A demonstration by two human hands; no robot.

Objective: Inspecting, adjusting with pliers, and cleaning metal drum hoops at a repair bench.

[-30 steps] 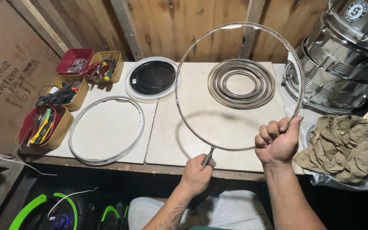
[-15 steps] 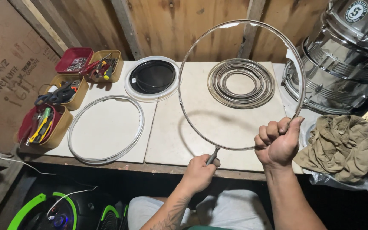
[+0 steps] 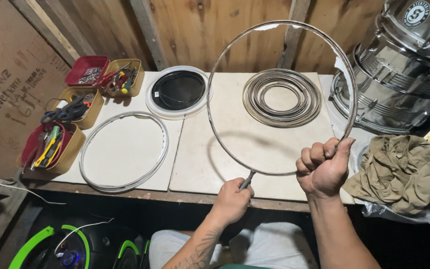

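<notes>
Right hand [image 3: 323,169] gripping metal hoop [image 3: 280,94], tool-filled trays [image 3: 70,112] left

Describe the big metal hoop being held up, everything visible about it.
The hoop is a thin, shiny, silver-coloured metal ring, large and nearly round, held tilted above the white tabletop, where it casts a curved shadow. The right hand fists around its lower right rim; the left hand presses a small tool to its bottom edge.

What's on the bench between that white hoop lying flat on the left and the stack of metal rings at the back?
In the head view, a black disc in a white rim lies between the flat white hoop and the stacked metal rings.
</notes>
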